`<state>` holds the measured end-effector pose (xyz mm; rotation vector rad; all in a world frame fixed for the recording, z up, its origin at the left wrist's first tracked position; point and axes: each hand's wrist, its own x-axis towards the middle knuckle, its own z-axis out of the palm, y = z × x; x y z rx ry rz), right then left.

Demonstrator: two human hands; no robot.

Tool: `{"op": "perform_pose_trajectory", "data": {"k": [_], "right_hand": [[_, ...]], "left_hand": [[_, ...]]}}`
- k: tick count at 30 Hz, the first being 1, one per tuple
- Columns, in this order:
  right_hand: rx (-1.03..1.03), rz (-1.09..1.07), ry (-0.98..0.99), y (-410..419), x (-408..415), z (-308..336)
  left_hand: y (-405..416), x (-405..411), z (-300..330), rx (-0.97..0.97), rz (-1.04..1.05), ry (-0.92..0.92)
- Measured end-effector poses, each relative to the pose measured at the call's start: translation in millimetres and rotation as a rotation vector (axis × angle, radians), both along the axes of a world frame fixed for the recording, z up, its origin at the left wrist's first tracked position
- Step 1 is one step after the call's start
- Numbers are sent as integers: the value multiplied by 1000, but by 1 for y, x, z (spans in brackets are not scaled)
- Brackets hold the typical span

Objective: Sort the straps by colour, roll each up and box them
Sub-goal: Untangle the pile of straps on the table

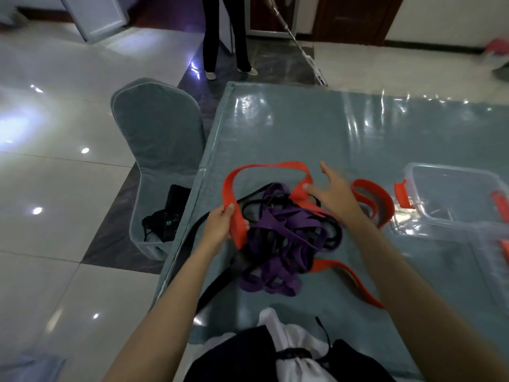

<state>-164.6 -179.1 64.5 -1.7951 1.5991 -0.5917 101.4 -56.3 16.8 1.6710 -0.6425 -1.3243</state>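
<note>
Nearest the camera lay a white and dark drawstring bag (292, 351) at the near edge of the table (303, 128). Beyond it sat a tangled pile of straps: purple straps (278, 219), black straps (327, 235) and a red strap (264, 168) looped over the pile's far side.

The left hand (220, 224) gripped the red strap, thumb and fingers curled round one end at the pile's left side. The right hand (333, 191) hovered with fingers spread and nearly straight; its thumb touched the same strap at the pile's far right, with no closed grip visible. A second red strap (371, 199) lay just right of that hand.

Judged step: colour sorting, with the red strap being separated. No strap appeared rolled. The next move would call for drawing the red loop clear without dragging purple or black straps along.

A clear box (454, 194) with red latches stood open at the right, apparently without straps inside. Open table surface extended far and right. The table's left edge ran close beside the left hand, with a covered chair (157, 139) below; one black strap trailed over that edge.
</note>
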Motion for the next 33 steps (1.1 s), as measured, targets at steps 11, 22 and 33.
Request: {"op": "perform_pose_trajectory", "data": {"k": [11, 22, 33], "right_hand": [[22, 667, 152, 102, 12, -82], [-35, 502, 321, 108, 6, -101], [-135, 56, 163, 115, -31, -101]], "left_hand": [[-8, 7, 7, 43, -270, -577], [39, 9, -22, 341, -394, -1089], [31, -42, -41, 271, -714, -817]]}}
